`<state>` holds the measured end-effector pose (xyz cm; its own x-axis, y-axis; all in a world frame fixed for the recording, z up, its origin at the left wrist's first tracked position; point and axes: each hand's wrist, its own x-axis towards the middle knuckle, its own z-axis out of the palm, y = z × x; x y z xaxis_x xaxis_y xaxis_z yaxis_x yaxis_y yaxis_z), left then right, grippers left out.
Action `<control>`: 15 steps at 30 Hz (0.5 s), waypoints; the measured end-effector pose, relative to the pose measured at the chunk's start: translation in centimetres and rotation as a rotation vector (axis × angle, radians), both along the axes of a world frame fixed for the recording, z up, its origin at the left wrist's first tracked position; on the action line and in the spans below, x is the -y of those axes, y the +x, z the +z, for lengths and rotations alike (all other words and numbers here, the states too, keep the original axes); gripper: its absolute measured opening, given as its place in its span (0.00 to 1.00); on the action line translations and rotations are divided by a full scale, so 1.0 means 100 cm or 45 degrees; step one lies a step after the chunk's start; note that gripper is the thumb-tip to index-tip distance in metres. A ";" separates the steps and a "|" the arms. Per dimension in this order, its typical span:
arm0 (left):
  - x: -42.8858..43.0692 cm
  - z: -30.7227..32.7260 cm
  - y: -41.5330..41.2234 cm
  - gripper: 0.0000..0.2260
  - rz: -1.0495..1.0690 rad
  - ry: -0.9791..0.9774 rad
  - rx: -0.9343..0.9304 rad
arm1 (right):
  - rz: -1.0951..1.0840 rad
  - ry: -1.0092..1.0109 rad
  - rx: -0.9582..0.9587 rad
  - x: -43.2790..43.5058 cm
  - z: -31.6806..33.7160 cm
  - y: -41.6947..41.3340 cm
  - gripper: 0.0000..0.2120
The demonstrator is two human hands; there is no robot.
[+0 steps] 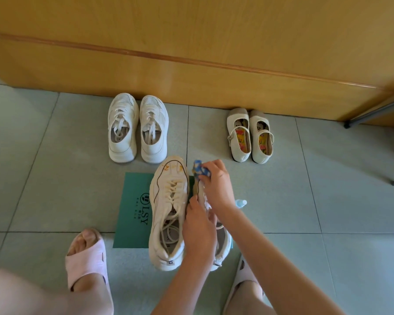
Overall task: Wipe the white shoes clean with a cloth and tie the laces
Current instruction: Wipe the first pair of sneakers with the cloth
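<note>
Both hands are busy at lower centre of the frame: the left hand (pixel 199 226) is clamped over the tilted shoe (pixel 222 242) to steady it, and the right hand (pixel 216 187) is closed around a blue patterned cloth (pixel 200 169), pressing it at that shoe's toe end.

Going left to right: a pink slipper (pixel 87 258) at lower left, a green mat (pixel 134 208) on the floor, then the other dirty sneaker (pixel 168 208) sitting on it with orange stains on the toe and loose laces. Right of the hands, a small spray bottle (pixel 241 203) peeks out.

Progress-wise I'd say it's early. Wiping is underway on one shoe, the stained one looks untouched, and no laces are tied yet.

Count: two sneakers being cleaned, one cloth, one bottle, plus a white sneaker pair (pixel 137 128) and a strappy flats pair (pixel 250 135) along the wooden panel up top.
</note>
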<state>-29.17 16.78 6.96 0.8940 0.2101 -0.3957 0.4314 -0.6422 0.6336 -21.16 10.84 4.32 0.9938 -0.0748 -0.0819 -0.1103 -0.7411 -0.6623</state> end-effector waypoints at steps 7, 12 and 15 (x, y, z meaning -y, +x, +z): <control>0.001 0.001 -0.002 0.25 -0.002 0.009 -0.009 | 0.236 -0.130 0.000 0.007 0.002 0.015 0.10; 0.002 -0.002 -0.004 0.29 0.026 -0.028 0.026 | 0.183 -0.157 -0.013 0.006 0.001 0.043 0.13; 0.002 -0.003 -0.004 0.28 0.024 -0.028 0.025 | 0.001 -0.025 -0.067 0.014 0.002 0.051 0.20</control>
<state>-29.57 16.57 6.67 0.8975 0.2188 -0.3830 0.4310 -0.6200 0.6557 -16.06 9.44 4.56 0.9883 -0.0762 -0.1324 -0.1440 -0.7542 -0.6407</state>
